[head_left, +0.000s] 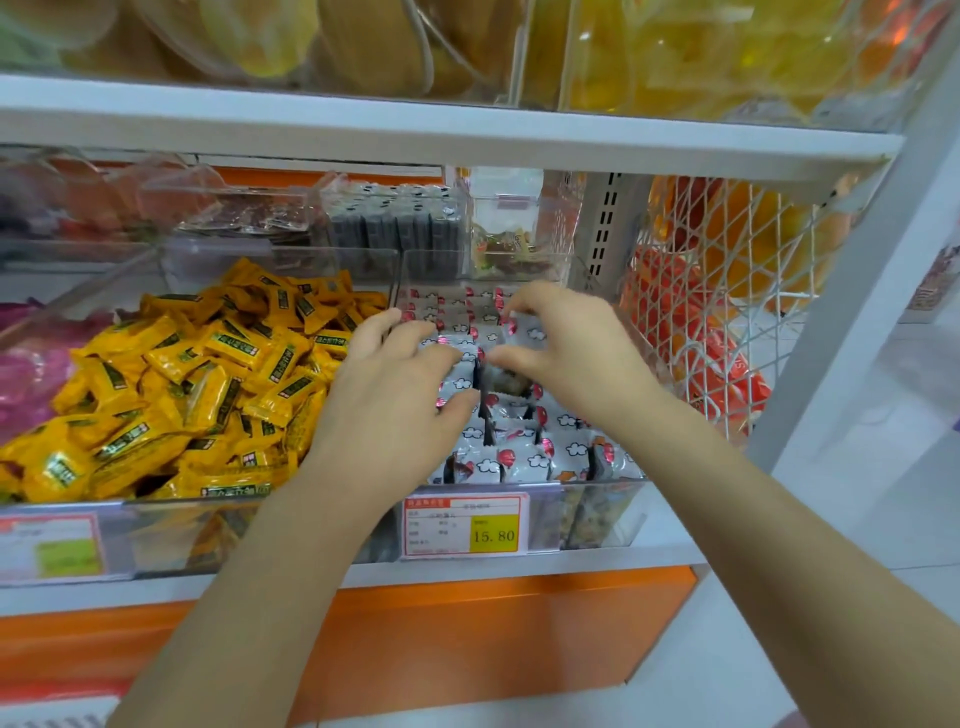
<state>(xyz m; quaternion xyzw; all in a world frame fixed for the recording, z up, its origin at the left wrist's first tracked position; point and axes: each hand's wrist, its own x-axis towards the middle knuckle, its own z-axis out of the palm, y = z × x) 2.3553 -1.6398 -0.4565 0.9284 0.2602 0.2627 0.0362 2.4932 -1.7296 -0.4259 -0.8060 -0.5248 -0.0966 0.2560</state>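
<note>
A clear plastic bin on a shop shelf holds several small white snack packets printed with clouds and red marks. My left hand lies over the packets in the left half of the bin, fingers spread and fairly straight, touching them. Further back in the same bin, my right hand pinches one white packet between its curled fingers and thumb. Both forearms reach in from the bottom of the view.
The bin to the left is heaped with yellow packets. A price tag reading 15.80 hangs on the front. At the right, a white wire basket holds orange bags. Dark packets fill rear bins under a low white shelf.
</note>
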